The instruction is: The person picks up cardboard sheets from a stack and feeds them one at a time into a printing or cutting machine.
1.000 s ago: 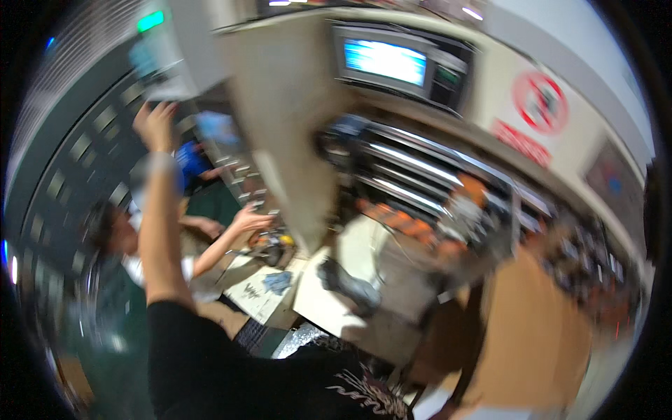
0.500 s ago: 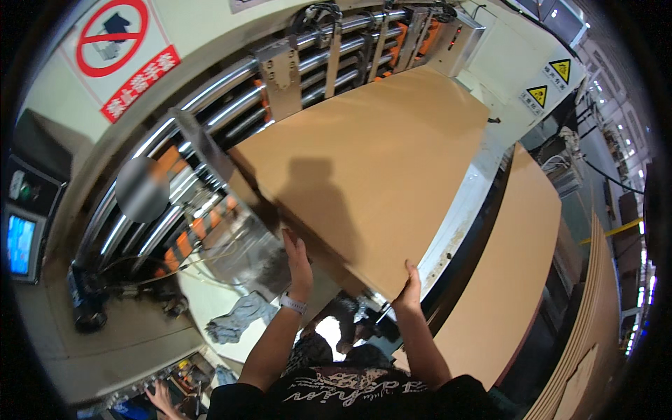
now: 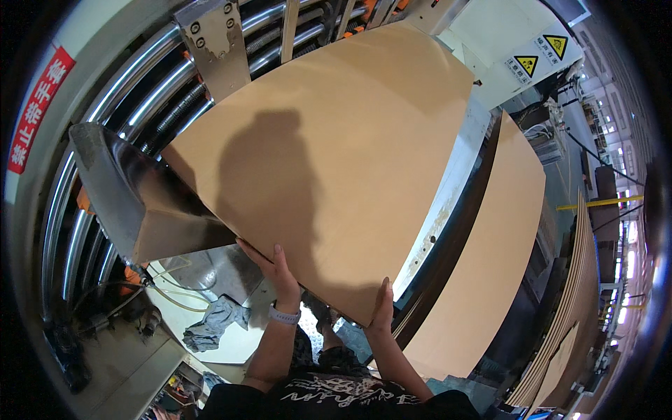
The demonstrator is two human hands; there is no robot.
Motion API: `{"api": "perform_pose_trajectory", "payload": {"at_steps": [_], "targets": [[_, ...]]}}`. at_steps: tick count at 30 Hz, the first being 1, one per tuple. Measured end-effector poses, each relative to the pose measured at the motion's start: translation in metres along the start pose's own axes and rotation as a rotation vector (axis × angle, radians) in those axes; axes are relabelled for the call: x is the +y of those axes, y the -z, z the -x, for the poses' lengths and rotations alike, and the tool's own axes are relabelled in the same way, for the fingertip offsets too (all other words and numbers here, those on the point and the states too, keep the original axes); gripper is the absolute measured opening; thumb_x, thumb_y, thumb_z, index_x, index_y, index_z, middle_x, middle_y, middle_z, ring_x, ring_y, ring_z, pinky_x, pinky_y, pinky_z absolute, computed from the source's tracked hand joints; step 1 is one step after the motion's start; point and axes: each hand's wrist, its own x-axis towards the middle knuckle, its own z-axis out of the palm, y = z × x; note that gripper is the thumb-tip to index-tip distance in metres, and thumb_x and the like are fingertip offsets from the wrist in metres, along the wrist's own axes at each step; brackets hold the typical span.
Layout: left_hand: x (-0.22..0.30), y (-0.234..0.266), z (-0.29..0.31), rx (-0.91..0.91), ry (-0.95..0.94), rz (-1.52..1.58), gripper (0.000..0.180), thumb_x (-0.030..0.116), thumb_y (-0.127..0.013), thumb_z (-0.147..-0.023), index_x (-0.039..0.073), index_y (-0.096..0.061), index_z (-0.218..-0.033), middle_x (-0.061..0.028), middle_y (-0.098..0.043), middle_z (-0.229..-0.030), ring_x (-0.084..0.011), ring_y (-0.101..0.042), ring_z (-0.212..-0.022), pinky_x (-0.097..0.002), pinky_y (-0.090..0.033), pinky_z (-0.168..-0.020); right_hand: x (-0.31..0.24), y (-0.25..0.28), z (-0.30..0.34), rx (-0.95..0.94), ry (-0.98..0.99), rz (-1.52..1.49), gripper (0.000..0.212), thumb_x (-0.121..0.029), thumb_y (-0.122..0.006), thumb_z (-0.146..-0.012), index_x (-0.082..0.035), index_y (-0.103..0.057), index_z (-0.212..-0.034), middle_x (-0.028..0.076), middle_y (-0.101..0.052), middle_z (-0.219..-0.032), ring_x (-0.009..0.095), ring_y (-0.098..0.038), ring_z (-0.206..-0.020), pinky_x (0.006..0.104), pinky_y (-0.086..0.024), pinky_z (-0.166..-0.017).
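A wide brown cardboard sheet (image 3: 364,133) lies in front of me on the machine, with a dark shadow across it. My left hand (image 3: 280,280), with a pale watch at its wrist, is at the sheet's near left edge. Its fingers stretch along that edge and its thumb points up, apart from them. At the near right corner, my right hand (image 3: 381,309) rests against the sheet's side, fingers straight and thumb raised. Neither hand is wrapped round the sheet; the parts of the fingers below its edge are hidden.
Steel rollers (image 3: 136,105) run behind a metal guide plate (image 3: 115,189) on the left. A grey rag (image 3: 215,323) lies on a white surface below. To the right are another cardboard sheet (image 3: 483,266) and a stack of boards (image 3: 560,322).
The view has shifted closer over the sheet. Both hands now touch its near edges, with the left hand's fingers lying along the left edge. The guide plate looks larger and farther left.
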Motion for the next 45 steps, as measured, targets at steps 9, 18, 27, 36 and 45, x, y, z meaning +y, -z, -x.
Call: {"api": "perform_pose_trajectory", "payload": {"at_steps": [9, 18, 27, 36, 45], "targets": [[-0.011, 0.003, -0.008, -0.021, 0.024, 0.065, 0.080, 0.029, -0.046, -0.087, 0.001, 0.007, -0.139, -0.0212, -0.005, -0.144, -0.0308, -0.014, -0.132, -0.0398, -0.014, -0.106, 0.003, 0.002, -0.011, -0.034, -0.195, -0.016, 0.061, -0.056, -0.035, -0.089, -0.008, -0.039, -0.127, 0.011, -0.049, -0.119, 0.024, -0.047, -0.111, 0.0370, -0.040, -0.091], [-0.034, 0.010, -0.012, 0.029, 0.066, -0.078, 0.079, 0.035, -0.046, -0.086, 0.008, 0.005, -0.141, -0.0198, -0.008, -0.144, -0.0316, -0.018, -0.130, -0.0419, -0.017, -0.106, 0.006, 0.005, -0.023, -0.150, -0.259, -0.006, 0.074, -0.063, -0.037, -0.084, -0.006, -0.033, -0.132, 0.013, -0.040, -0.130, 0.029, -0.038, -0.120, 0.0434, -0.032, -0.098], [-0.035, 0.010, -0.012, -0.005, 0.092, -0.002, 0.081, 0.031, -0.047, -0.087, 0.002, 0.008, -0.139, -0.0226, -0.004, -0.144, -0.0322, -0.015, -0.132, -0.0400, -0.015, -0.106, 0.014, 0.012, -0.034, -0.123, -0.298, -0.039, 0.071, -0.062, -0.037, -0.084, -0.009, -0.035, -0.131, 0.012, -0.043, -0.129, 0.029, -0.041, -0.118, 0.0443, -0.034, -0.096], [-0.052, 0.013, -0.015, 0.012, 0.134, -0.009, 0.086, 0.032, -0.051, -0.085, 0.004, 0.009, -0.139, -0.0246, -0.005, -0.143, -0.0345, -0.017, -0.130, -0.0419, -0.018, -0.106, 0.033, 0.023, -0.052, -0.125, -0.384, -0.134, 0.074, -0.065, -0.039, -0.082, -0.012, -0.033, -0.133, 0.010, -0.041, -0.130, 0.029, -0.041, -0.118, 0.0456, -0.037, -0.095], [-0.069, 0.017, -0.018, 0.021, 0.152, -0.027, 0.087, 0.035, -0.053, -0.084, 0.004, 0.006, -0.140, -0.0264, -0.009, -0.141, -0.0363, -0.021, -0.129, -0.0432, -0.021, -0.104, 0.043, 0.015, -0.058, -0.114, -0.319, -0.145, 0.066, -0.058, -0.038, -0.086, -0.010, -0.033, -0.131, 0.011, -0.044, -0.126, 0.027, -0.045, -0.114, 0.0413, -0.041, -0.093]]}}
